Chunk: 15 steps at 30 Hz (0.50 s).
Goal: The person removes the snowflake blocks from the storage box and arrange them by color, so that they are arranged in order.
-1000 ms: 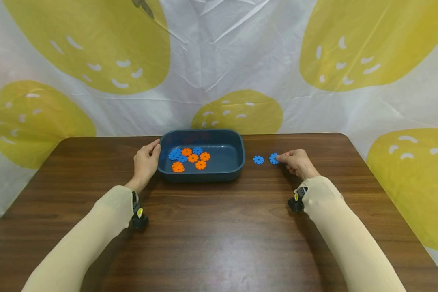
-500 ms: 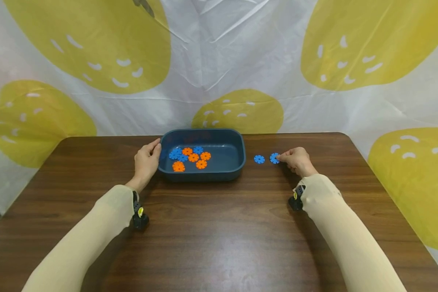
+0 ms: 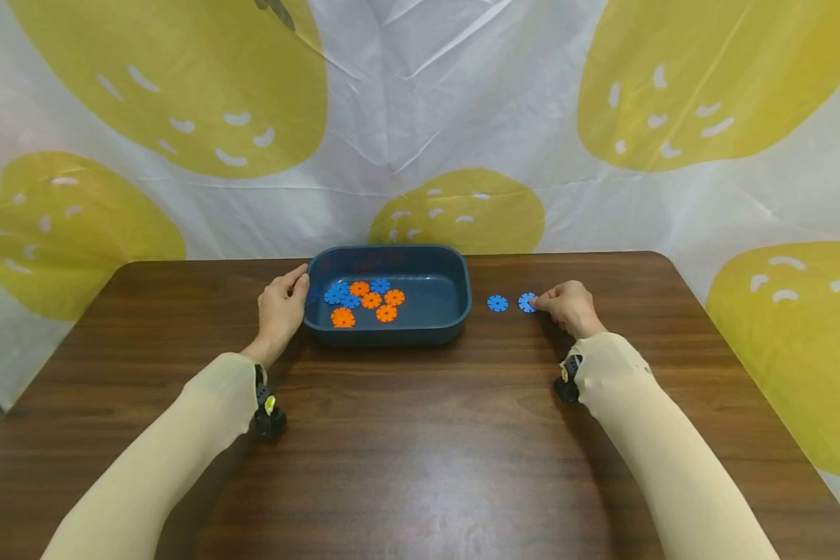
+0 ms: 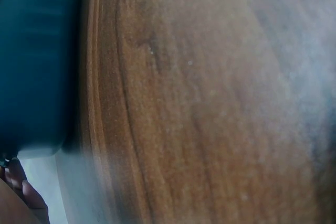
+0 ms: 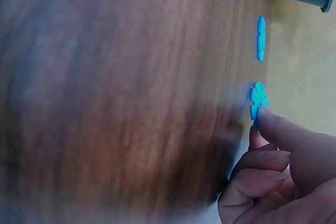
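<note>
Between thumb and index finger, my right hand [image 3: 568,307] pinches a blue notched plastic disc [image 5: 258,99], low over the table to the right of the basin. Its other fingers are curled in. A second blue disc [image 3: 498,303] lies just left of it on the table, seen nearly edge-on in the right wrist view. My left hand [image 3: 280,307] holds the dark blue-green basin [image 3: 385,337] at its left end, thumb and fingers at the rim. Several orange discs [image 3: 371,301] and blue discs [image 3: 337,292] lie inside the basin, mostly toward its left half, some overlapping.
The brown wood-grain table [image 3: 420,435] stands against a white curtain [image 3: 420,117] printed with big yellow shapes. The basin sits close to the table's back edge. Both wrists wear black cameras, the left wrist camera [image 3: 269,420] hanging low near the tabletop.
Almost nothing moves. The right hand stays on its blue disc with a very slight shift, and the left hand keeps its place at the basin; the whole head view drifts slightly.
</note>
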{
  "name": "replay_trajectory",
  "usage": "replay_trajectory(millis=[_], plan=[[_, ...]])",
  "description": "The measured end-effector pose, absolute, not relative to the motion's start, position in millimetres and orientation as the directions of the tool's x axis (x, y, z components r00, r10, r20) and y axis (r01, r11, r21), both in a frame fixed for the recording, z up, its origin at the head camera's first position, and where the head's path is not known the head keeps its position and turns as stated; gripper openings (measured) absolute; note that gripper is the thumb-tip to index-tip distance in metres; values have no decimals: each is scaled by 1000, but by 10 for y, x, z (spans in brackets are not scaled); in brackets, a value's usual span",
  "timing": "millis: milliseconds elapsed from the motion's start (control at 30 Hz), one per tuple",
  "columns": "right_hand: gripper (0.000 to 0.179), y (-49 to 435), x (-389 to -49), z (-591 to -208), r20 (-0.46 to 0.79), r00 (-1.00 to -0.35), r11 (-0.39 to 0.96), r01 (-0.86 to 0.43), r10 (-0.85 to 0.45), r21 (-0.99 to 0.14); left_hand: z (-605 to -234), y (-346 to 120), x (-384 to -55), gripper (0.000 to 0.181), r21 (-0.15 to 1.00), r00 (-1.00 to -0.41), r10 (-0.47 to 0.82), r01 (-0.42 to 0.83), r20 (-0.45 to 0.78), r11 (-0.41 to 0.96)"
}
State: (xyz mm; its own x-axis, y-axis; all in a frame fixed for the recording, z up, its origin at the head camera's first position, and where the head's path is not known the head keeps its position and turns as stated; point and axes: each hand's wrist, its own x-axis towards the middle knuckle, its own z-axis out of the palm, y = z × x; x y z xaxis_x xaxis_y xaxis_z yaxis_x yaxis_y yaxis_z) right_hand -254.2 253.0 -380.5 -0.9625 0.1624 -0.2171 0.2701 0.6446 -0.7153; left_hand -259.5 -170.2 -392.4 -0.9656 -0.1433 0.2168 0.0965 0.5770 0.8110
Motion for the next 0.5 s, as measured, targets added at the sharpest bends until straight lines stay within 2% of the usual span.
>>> replay_trajectory(millis=[500], plan=[[27, 2498, -2547, -3789, -191, -969, 714, 244, 156, -657, -3929, -1711, -2587, 42, 817, -969, -129, 103, 211, 568]])
